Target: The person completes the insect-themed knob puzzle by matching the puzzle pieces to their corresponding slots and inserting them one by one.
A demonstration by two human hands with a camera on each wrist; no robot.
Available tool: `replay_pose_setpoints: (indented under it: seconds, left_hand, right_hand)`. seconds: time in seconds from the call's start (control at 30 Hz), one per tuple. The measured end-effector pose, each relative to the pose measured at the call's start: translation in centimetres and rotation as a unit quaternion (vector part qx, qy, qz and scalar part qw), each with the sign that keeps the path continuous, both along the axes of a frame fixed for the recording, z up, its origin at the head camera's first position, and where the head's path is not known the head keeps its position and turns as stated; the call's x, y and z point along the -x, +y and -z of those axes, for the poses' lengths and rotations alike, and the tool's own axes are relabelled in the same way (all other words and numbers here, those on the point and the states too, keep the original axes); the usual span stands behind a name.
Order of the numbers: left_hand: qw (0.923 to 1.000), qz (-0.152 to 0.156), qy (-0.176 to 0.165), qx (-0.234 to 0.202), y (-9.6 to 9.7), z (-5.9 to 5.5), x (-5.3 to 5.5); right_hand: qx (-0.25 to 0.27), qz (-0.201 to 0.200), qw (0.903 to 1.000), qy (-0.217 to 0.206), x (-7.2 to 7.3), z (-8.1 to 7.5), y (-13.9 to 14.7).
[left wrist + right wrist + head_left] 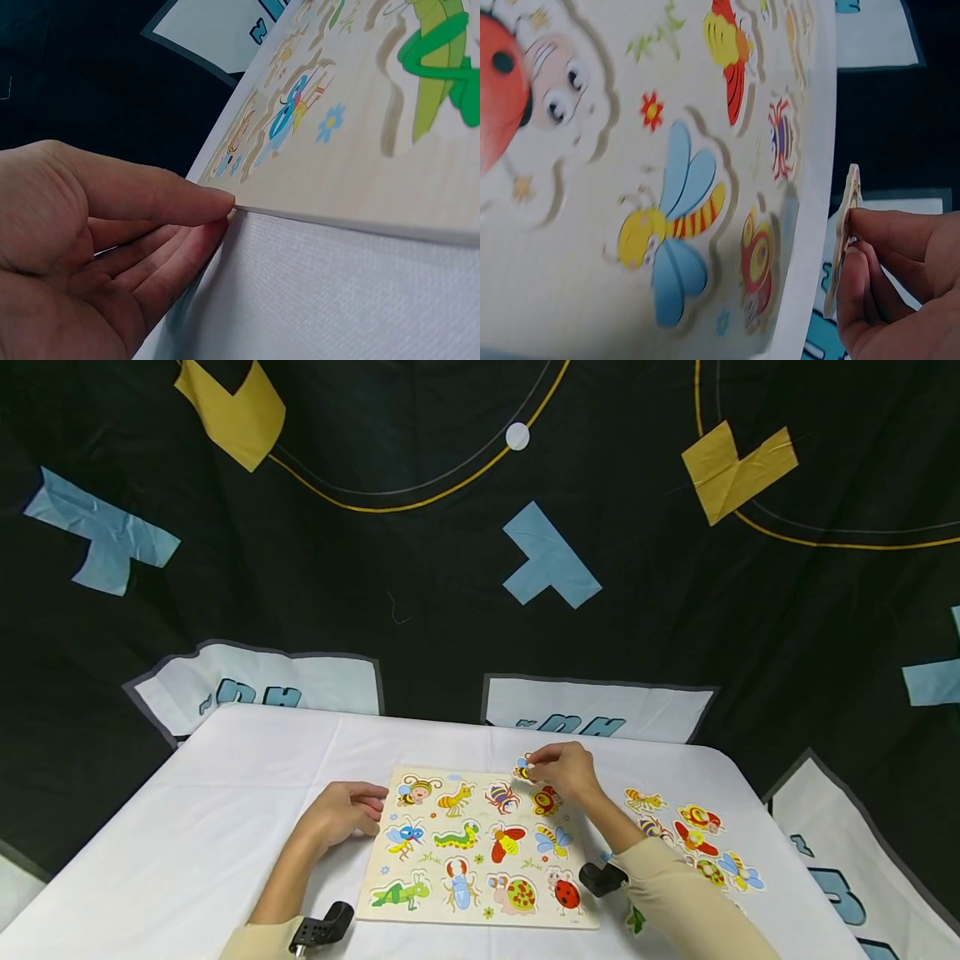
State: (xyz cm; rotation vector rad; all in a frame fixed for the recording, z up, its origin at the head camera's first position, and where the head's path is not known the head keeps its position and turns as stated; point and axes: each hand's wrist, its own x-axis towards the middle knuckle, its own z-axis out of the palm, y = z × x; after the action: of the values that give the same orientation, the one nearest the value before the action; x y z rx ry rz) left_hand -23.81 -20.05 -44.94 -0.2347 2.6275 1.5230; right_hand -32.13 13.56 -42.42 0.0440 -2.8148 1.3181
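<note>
A wooden insect puzzle board (pixel 438 864) lies on the table, its shallow recesses printed with bugs. My left hand (pixel 339 814) is at the board's left edge; in the left wrist view the hand (pixel 112 232) pinches that edge between thumb and fingers. Just past the board's far edge, toward its right corner, my right hand (pixel 570 770) holds a bee puzzle piece (pixel 521 768) between thumb and fingertips. The right wrist view shows this piece (pixel 844 232) nearly edge-on, upright in the fingers of the hand (pixel 900 277), so its printed face is mostly hidden there.
Several loose insect pieces lie right of the board, among them a red winged bug piece (pixel 694 838) and a blue-winged piece (pixel 741 871). A green piece (pixel 635 919) shows partly beneath the right sleeve (pixel 682 893). White cloth covers the table (pixel 285 752); a black curtain (pixel 420 627) hangs behind.
</note>
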Motion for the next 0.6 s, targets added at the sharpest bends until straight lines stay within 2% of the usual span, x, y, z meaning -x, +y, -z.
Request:
replay_pose_setpoints:
  seconds: [0.33,0.6]
  left_hand:
    - [0.9999,0.003,0.000,-0.010,0.1,0.1,0.0]
    - [0.9999,-0.003,-0.011,0.000,0.0,-0.1,0.1]
  right_hand:
    - [-0.006,-0.030,0.9995,0.010,-0.1,0.2,-2.5]
    - [-0.008,-0.062,0.9979,0.017,-0.4,0.0,-4.9]
